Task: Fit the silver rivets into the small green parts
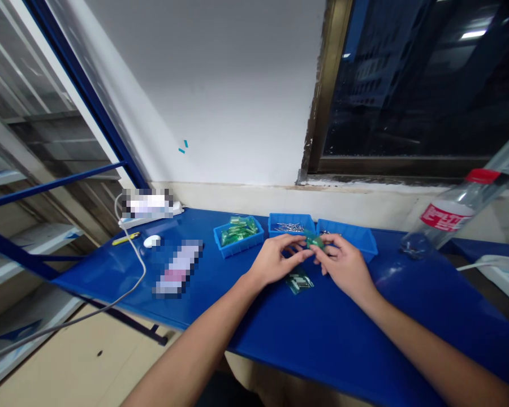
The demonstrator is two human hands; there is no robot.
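Between my two hands is a small green plastic bag (314, 242), pinched at its edges. My left hand (277, 257) grips its left side with thumb and fingers, and my right hand (343, 263) has the right side. Just below them on the table lies another green clear bag (299, 281) with several small metal pieces in it. Behind my hands stand a blue bin (290, 217) of thin metal pieces and a second blue bin (360, 240), partly hidden by my right hand. To the left, a blue bin (240, 247) is heaped with filled green bags (240, 229).
The blue table (280, 345) runs along the wall beneath a window. A plastic bottle with a red cap (447, 212) stands at right. On the left are a yellow cutter (126, 238), a white oval object (152, 241), a cable (142, 265) and a blurred flat item (178, 268).
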